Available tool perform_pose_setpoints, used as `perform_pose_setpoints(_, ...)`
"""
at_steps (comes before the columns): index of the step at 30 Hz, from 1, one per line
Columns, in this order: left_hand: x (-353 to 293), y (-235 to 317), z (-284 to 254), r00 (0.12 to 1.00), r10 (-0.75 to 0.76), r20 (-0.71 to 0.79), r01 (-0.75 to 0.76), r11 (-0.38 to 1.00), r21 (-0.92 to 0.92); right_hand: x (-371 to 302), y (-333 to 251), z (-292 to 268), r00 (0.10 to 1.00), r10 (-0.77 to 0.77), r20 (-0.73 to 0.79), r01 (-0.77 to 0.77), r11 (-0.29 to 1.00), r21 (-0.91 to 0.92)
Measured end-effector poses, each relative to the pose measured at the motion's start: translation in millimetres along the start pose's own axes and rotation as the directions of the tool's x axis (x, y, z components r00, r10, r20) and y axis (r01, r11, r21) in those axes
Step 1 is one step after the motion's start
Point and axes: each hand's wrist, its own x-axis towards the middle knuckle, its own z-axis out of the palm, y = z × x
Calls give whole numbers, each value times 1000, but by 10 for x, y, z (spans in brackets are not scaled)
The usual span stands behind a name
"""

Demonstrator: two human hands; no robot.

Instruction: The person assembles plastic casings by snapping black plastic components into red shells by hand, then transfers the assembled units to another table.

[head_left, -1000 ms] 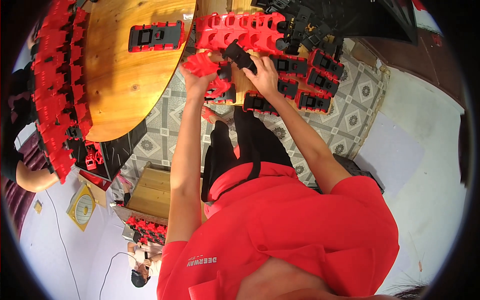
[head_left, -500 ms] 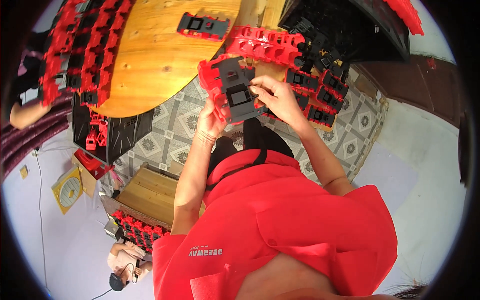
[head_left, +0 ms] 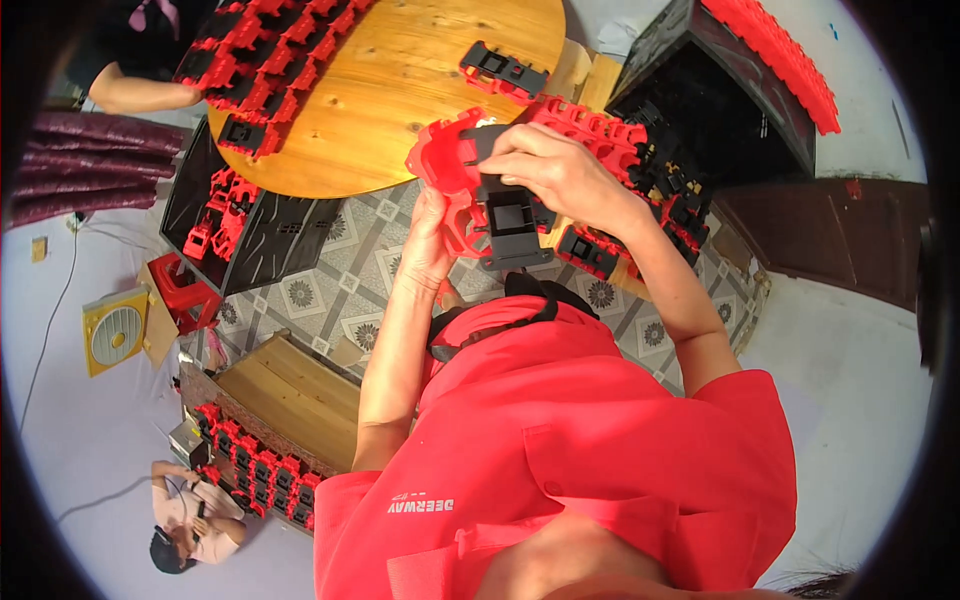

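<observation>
In front of me a red plastic shell [head_left: 440,165] with a black plastic base plate [head_left: 515,245] fitted against it is held up and tilted; it looks like a toy vehicle body. My left hand [head_left: 428,240] is wrapped round the shell's left side, some of its fingers hidden behind the red part. Across the upper part of the black plate lies my right hand [head_left: 560,170], its fingers bent together and pressing on it. A square opening shows in the plate below these fingers.
A round-edged wooden table [head_left: 390,110] carries rows of red-and-black bodies [head_left: 285,45] and one single body [head_left: 503,70]. Red shells [head_left: 600,135] and black parts lie right. Black crates stand left [head_left: 275,245] and right [head_left: 730,95]. Another person's forearm [head_left: 145,92] reaches in; someone else sits lower left.
My right hand has moved from the plate's right edge up over its upper part. The held body has turned, showing more of the red shell's side. The whole view has shifted.
</observation>
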Motion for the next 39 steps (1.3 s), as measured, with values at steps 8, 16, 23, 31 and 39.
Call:
perform_pose_setpoints(8, -108, 304, -147, 987, 146, 66, -138, 985, -103, 51, -327, -199, 970, 38, -241, -57, 996, -72)
perform_pose_setpoints(16, -166, 290, -191, 999, -20, 42, 19, 999, 29, 367, -583, -23, 966, -192, -175, 151, 963, -225)
perform_pose_setpoints(23, -208, 323, -35, 999, -27, 47, 26, 999, 27, 368, -565, 29, 968, -186, -170, 151, 969, -198)
perform_pose_setpoints(31, -216, 377, 104, 994, -3, 105, -3, 998, 59, 378, -496, 38, 971, -186, -150, 158, 971, -182)
perform_pose_setpoints(39, -107, 317, -114, 982, -169, 84, 173, 984, -43, 477, -333, -29, 991, -65, -120, 49, 990, -129)
